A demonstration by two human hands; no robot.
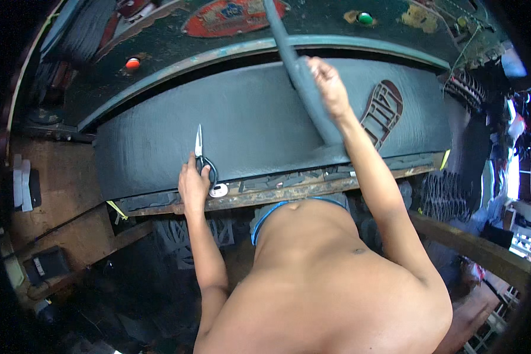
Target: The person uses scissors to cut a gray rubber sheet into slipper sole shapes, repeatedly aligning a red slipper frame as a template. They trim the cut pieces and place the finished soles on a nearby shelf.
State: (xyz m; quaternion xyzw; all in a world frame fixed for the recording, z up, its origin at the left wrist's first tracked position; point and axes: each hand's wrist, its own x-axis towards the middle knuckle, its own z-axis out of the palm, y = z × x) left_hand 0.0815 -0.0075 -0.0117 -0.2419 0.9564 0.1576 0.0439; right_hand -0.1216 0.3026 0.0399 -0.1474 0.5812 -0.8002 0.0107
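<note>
A pair of scissors with black handles lies on a dark grey sheet-like work surface, blades pointing away from me. Around its handle loops are the fingers and thumb of my left hand, near the front edge. My right hand is raised further out, its fingers curled at the edge of a long grey strip. This strip runs from the far top edge down to the work surface and is partly blurred. To the right of it, a sole-shaped cutting die with inner bars rests on the surface, partly behind my right forearm.
Beyond the surface stands a dark green machine body with a red button and a green button. Grey scraps line a wooden ledge in front. On the left is a wooden bench; cut-out sheets hang at right.
</note>
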